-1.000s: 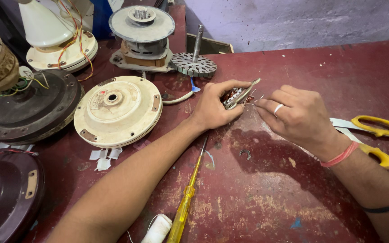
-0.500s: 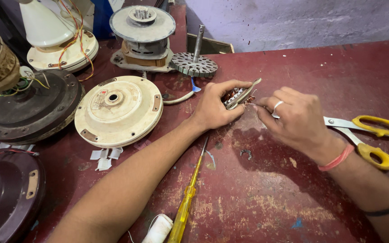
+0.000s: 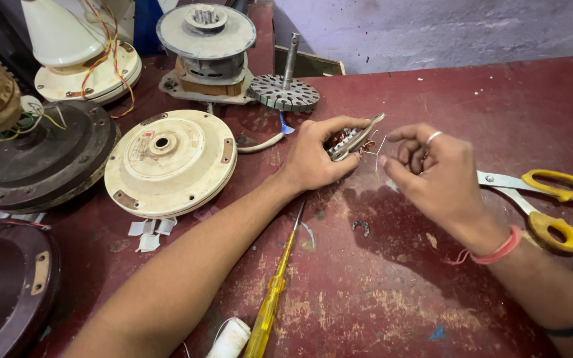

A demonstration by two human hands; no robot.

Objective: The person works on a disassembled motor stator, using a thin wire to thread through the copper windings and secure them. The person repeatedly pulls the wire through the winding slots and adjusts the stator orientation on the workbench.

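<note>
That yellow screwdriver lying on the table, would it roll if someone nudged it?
Probably a little: the yellow screwdriver has a slim, rounded handle and lies loose on the flat red table. It looks stiff and light, with a thin metal shaft. The left forearm beside it might stop it.

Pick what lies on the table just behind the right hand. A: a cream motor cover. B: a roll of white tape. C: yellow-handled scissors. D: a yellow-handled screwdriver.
C: the scissors lie on the table just past the right hand, their blades pointing at it; the screwdriver lies under the left forearm.
</note>
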